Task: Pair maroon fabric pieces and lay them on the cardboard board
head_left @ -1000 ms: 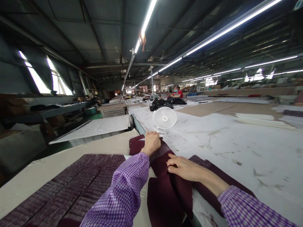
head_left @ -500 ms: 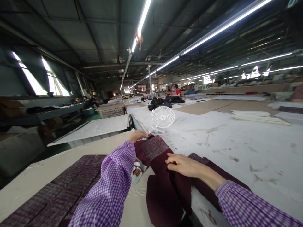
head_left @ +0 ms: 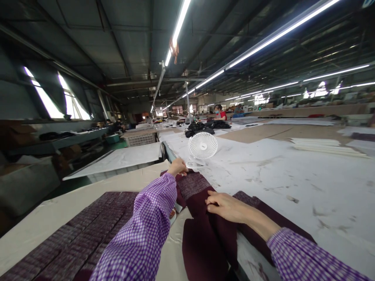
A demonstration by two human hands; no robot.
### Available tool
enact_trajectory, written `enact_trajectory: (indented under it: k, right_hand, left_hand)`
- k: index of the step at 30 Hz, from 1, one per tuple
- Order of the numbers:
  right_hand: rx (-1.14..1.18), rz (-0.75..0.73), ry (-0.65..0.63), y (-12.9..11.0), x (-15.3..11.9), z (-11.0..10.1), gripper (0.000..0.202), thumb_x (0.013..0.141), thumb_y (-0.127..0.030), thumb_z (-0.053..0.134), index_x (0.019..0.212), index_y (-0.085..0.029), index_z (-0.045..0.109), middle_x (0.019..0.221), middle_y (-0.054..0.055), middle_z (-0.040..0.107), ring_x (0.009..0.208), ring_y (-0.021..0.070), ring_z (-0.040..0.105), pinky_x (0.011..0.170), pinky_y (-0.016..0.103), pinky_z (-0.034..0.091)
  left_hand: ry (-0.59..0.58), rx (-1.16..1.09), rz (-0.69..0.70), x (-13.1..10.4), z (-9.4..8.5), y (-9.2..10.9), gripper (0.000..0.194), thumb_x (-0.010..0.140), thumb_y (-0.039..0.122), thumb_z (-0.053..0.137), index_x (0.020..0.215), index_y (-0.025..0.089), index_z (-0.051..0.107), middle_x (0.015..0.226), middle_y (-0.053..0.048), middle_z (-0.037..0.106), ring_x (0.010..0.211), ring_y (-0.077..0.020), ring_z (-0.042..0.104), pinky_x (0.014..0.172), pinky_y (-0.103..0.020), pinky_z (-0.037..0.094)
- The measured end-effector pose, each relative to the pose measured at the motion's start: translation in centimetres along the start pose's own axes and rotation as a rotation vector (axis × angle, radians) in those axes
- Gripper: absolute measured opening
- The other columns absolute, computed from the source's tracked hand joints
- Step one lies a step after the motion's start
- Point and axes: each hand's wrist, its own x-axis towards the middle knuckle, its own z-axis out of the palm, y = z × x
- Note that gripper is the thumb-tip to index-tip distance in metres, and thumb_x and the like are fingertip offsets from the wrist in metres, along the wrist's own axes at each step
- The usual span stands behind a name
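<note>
My left hand (head_left: 178, 166) reaches to the far end of a maroon fabric piece (head_left: 203, 244), its fingers pinched together on the edge there. A speckled grey-maroon band (head_left: 193, 185) crosses the cloth just below that hand. My right hand (head_left: 225, 205) lies over the right side of the same piece, fingers bent onto the cloth with the thumb tucked close. The near part of the fabric drapes over the table edge. Another maroon piece (head_left: 265, 220) with a speckled end lies under my right forearm. Speckled fabric panels (head_left: 88, 224) are spread beside my left sleeve.
A white fan (head_left: 202, 145) stands just beyond the fabric on the white-covered table (head_left: 254, 164). Behind it is a heap of black cloth (head_left: 208, 127). White stacked sheets (head_left: 325, 146) lie to the right. Farther off, a person in red (head_left: 220, 114) is visible.
My left hand has shifted slightly right along the far edge of the fabric, and its sleeve now covers more of the small item underneath. My right hand stays nearly in place.
</note>
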Motion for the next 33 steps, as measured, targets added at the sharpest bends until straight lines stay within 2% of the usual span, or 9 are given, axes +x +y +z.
enact_trajectory:
  k: [6, 12, 16, 18, 21, 24, 27, 30, 33]
  right_hand:
    - [0.016, 0.007, -0.015, 0.0, 0.1, 0.2, 0.017, 0.083, -0.028, 0.048, 0.075, -0.02, 0.061, 0.114, 0.007, 0.065, 0.137, 0.0257, 0.026, 0.102, 0.036, 0.032]
    - [0.012, 0.005, -0.034, -0.2, 0.1, 0.1, 0.018, 0.084, -0.027, 0.047, 0.07, -0.021, 0.056, 0.109, 0.008, 0.066, 0.137, 0.0257, 0.026, 0.102, 0.035, 0.03]
    - [0.004, 0.004, -0.04, -0.2, 0.1, 0.1, 0.018, 0.084, -0.028, 0.047, 0.069, -0.021, 0.054, 0.11, 0.008, 0.066, 0.137, 0.0256, 0.026, 0.102, 0.035, 0.031]
    - [0.005, 0.006, -0.04, -0.1, 0.1, 0.1, 0.017, 0.083, -0.028, 0.047, 0.07, -0.021, 0.055, 0.111, 0.008, 0.065, 0.137, 0.0256, 0.026, 0.102, 0.035, 0.031]
    - [0.019, 0.007, -0.027, 0.1, 0.1, 0.1, 0.016, 0.082, -0.027, 0.047, 0.073, -0.02, 0.058, 0.115, 0.009, 0.064, 0.136, 0.0255, 0.029, 0.102, 0.034, 0.03]
    - [-0.01, -0.014, 0.002, 0.0, 0.0, 0.2, 0.017, 0.082, -0.027, 0.048, 0.072, -0.019, 0.059, 0.109, 0.008, 0.065, 0.123, 0.0257, 0.046, 0.096, 0.033, 0.035]
    - [-0.083, -0.032, -0.004, -0.1, 0.0, 0.2, 0.017, 0.081, -0.026, 0.047, 0.07, -0.018, 0.059, 0.09, 0.005, 0.064, 0.089, 0.0203, 0.059, 0.077, 0.03, 0.04]
    - [-0.082, -0.084, -0.026, 0.1, -0.1, -0.2, 0.017, 0.08, -0.025, 0.048, 0.07, -0.017, 0.058, 0.082, 0.002, 0.06, 0.076, 0.0155, 0.054, 0.069, 0.027, 0.038]
    - [0.0, -0.102, -0.048, 0.3, -0.4, -1.1, 0.018, 0.079, -0.028, 0.049, 0.069, -0.017, 0.058, 0.074, 0.0, 0.056, 0.07, 0.0137, 0.049, 0.064, 0.025, 0.036]
  left_hand:
    - [-0.064, 0.055, -0.061, -1.1, 0.3, 1.5, 0.02, 0.089, 0.03, 0.055, 0.091, 0.011, 0.06, 0.08, -0.001, 0.063, 0.066, -0.0102, 0.06, 0.061, -0.026, 0.053]
    - [-0.019, 0.057, -0.021, -2.1, 0.5, 2.7, 0.015, 0.076, 0.023, 0.067, 0.07, 0.011, 0.059, 0.062, -0.003, 0.061, 0.06, -0.0164, 0.062, 0.059, -0.027, 0.048]
    - [0.099, 0.031, 0.072, -2.9, -0.6, 3.4, 0.024, 0.075, 0.033, 0.065, 0.069, 0.011, 0.059, 0.068, -0.007, 0.064, 0.071, -0.0218, 0.063, 0.064, -0.026, 0.045]
    - [0.212, 0.015, 0.144, -3.7, -1.2, 3.8, 0.031, 0.082, 0.04, 0.056, 0.077, 0.01, 0.06, 0.08, -0.01, 0.066, 0.084, -0.0233, 0.062, 0.071, -0.027, 0.044]
    - [0.329, -0.006, 0.28, -6.1, -1.1, 4.2, 0.032, 0.089, 0.038, 0.042, 0.088, 0.012, 0.06, 0.091, -0.01, 0.066, 0.093, -0.0212, 0.058, 0.078, -0.026, 0.043]
    - [0.224, 0.001, 0.431, -9.7, 0.9, 3.7, 0.021, 0.084, 0.031, 0.052, 0.081, 0.014, 0.063, 0.08, -0.004, 0.066, 0.08, -0.0171, 0.06, 0.075, -0.024, 0.044]
    - [-0.11, 0.034, 0.75, -12.9, 4.3, 2.1, 0.016, 0.08, 0.017, 0.052, 0.085, 0.017, 0.067, 0.087, -0.002, 0.068, 0.083, -0.0158, 0.061, 0.079, -0.024, 0.045]
    - [-0.067, -0.04, 0.751, -14.4, 6.9, 0.5, 0.028, 0.079, 0.008, 0.044, 0.097, 0.017, 0.064, 0.096, -0.004, 0.067, 0.089, -0.0159, 0.061, 0.084, -0.027, 0.046]
    - [-0.003, -0.131, 0.665, -14.6, 8.1, -0.3, 0.031, 0.079, 0.006, 0.043, 0.102, 0.016, 0.061, 0.096, -0.004, 0.067, 0.088, -0.0147, 0.061, 0.083, -0.026, 0.048]
